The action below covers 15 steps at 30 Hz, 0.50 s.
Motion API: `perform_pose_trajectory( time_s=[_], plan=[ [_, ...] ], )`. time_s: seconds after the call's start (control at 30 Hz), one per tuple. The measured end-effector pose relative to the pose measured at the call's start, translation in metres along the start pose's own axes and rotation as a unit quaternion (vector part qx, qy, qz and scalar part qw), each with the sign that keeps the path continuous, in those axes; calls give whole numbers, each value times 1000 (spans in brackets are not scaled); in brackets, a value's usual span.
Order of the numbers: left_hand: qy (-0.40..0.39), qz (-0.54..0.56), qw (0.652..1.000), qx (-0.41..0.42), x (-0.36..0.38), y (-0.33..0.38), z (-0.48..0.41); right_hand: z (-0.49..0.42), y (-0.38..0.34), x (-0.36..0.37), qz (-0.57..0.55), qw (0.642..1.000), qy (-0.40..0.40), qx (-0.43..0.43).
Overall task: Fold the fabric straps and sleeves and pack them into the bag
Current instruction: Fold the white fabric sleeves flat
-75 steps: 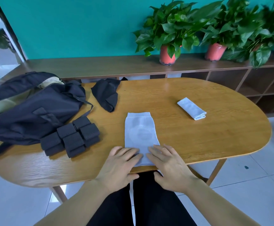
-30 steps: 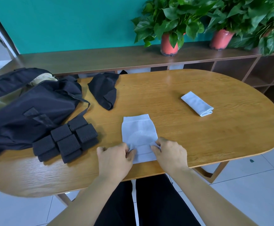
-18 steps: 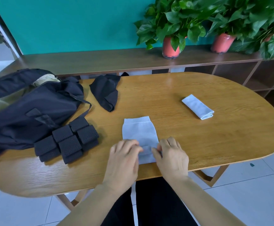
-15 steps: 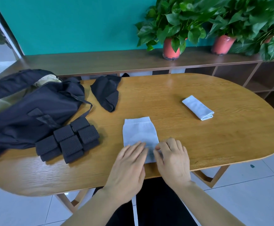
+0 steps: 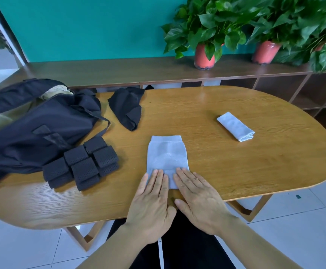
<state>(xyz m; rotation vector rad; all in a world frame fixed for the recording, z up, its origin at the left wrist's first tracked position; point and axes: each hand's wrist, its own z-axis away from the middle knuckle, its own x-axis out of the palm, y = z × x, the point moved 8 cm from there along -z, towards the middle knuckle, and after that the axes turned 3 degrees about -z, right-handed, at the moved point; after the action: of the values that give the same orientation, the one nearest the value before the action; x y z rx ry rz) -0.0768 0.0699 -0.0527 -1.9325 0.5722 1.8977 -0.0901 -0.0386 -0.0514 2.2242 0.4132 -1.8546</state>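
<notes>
Both hands lie flat on the near end of the white knit sleeve point(image 5: 167, 154), which is spread lengthwise on the wooden surface point(image 5: 255, 171), close to the person's edge. The left hand point(image 5: 152, 200) covers the near-left corner & the right hand point(image 5: 199, 199) the near-right. Their fingers point(image 5: 156, 177) are straight & close together, gripping nothing, only pressing down. This reads as a smoothing press, prob. so the knit lies w/o wrinkles & the next fold comes out square. The far cuff points away, untouched. The sleeve sits central & near, prob. b/c both hands reach it w/o stretching. A second white sleeve point(image 5: 236, 126), already a narrow folded bundle, lies well apart to the right, likely parked as done, clear of the work spot. At left, black perforated straps point(image 5: 82, 164), folded into small blocks, bunch up against the black bag point(image 5: 37, 129), apparently staged there for packing. The bag's top gapes w/ tan lining showing. A crumpled black fabric piece point(image 5: 127, 107) lies just beside the bag on the far side, not yet folded. Packing looks still to come.
</notes>
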Motion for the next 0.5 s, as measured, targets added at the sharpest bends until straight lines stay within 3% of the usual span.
perform_pose_trajectory(
  time_s=[0.1,0.5],
  plan=[
    [-12,-44,999,-8,-11,-16,-11,-1,-4,-5,-20,1000,11,-16],
    [-53,0,998,13,-8,-61,-46,-20,-10,-10,-50,998,1,-28]
  ],
)
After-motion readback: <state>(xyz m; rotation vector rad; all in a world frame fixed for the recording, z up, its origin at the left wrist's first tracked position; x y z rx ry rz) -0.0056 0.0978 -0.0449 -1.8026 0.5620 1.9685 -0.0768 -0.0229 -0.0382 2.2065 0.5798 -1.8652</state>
